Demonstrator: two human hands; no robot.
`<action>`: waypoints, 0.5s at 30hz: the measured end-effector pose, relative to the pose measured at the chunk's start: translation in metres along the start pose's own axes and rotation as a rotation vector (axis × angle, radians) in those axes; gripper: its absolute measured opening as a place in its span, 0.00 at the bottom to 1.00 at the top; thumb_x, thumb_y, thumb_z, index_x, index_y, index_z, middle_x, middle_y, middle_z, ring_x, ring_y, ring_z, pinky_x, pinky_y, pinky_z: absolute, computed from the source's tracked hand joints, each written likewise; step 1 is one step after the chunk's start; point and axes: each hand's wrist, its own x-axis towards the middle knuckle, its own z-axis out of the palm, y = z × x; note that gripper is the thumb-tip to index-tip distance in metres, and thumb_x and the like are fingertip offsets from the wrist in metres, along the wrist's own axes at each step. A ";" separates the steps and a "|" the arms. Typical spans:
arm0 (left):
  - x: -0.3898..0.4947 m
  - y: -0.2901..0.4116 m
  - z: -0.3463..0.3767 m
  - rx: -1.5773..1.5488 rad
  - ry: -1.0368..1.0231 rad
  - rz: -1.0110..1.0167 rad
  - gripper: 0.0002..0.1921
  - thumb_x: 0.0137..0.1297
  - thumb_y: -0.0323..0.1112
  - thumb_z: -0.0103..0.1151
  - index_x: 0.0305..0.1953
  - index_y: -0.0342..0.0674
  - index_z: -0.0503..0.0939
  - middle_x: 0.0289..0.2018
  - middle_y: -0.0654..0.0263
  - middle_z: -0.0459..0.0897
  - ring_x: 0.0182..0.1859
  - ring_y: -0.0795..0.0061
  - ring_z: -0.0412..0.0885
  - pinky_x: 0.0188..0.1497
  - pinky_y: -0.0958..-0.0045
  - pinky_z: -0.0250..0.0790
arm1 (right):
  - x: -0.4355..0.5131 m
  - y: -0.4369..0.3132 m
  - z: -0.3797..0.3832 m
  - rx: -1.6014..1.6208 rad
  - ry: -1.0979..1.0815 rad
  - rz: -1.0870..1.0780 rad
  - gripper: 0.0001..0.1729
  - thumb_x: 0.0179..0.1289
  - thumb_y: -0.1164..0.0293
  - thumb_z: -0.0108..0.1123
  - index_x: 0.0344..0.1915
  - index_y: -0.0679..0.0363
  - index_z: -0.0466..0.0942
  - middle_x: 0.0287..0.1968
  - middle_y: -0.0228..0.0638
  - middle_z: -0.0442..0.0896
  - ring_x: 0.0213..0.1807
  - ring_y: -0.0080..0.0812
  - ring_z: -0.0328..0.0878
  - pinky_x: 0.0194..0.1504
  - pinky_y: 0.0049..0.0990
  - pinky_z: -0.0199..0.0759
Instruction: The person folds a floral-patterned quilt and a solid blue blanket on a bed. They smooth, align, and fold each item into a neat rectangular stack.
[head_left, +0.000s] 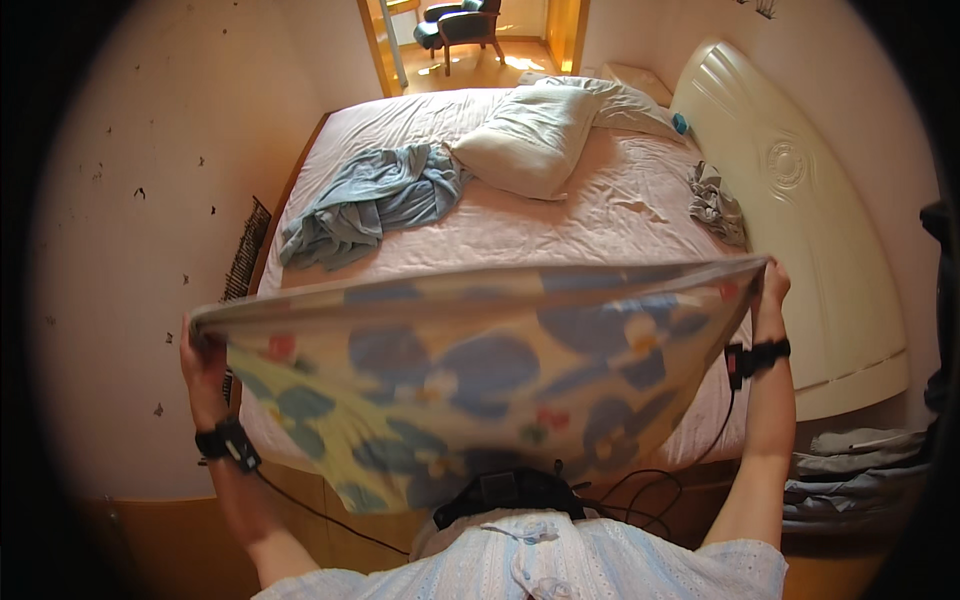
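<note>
A flowered cloth (450, 367), yellowish with large blue flowers and small red ones, hangs stretched between my two hands. My left hand (201, 360) grips its left upper corner, level with the near left part of the bed. At the far right end of the top edge, my right hand (775, 281) is closed on the other corner. The cloth sags in the middle, and its lower part hangs in front of my waist. Behind it lies the bed (510, 232) with a wrinkled pale pink sheet; the cloth hides most of its near side.
On the bed are a crumpled blue-grey cloth (382, 195), a white pillow (532, 139) and a bunched grey cloth (716, 202). A cream headboard (787, 210) stands along the right. Folded clothes (855, 472) lie lower right. Cables (652, 495) run from my wrist straps to my waist.
</note>
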 end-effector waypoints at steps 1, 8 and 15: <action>0.014 0.003 0.009 -0.028 0.002 0.045 0.14 0.69 0.43 0.46 0.39 0.38 0.75 0.35 0.65 0.80 0.38 0.76 0.77 0.43 0.76 0.70 | 0.014 -0.015 0.013 0.120 0.051 -0.015 0.16 0.56 0.62 0.54 0.37 0.61 0.81 0.35 0.40 0.83 0.40 0.33 0.79 0.46 0.30 0.69; -0.023 0.069 0.029 -0.236 -0.216 0.387 0.16 0.67 0.38 0.49 0.47 0.30 0.73 0.45 0.54 0.78 0.48 0.65 0.75 0.57 0.64 0.64 | 0.081 -0.114 -0.070 1.258 -0.277 -0.397 0.09 0.63 0.74 0.48 0.40 0.65 0.73 0.36 0.40 0.78 0.40 0.35 0.76 0.43 0.30 0.72; -0.098 -0.043 -0.035 -0.008 0.116 0.109 0.22 0.69 0.47 0.42 0.52 0.33 0.69 0.51 0.58 0.74 0.54 0.67 0.72 0.58 0.65 0.62 | 0.030 0.053 -0.071 1.233 -0.833 -0.028 0.20 0.69 0.63 0.42 0.53 0.66 0.68 0.56 0.44 0.70 0.60 0.38 0.65 0.62 0.39 0.57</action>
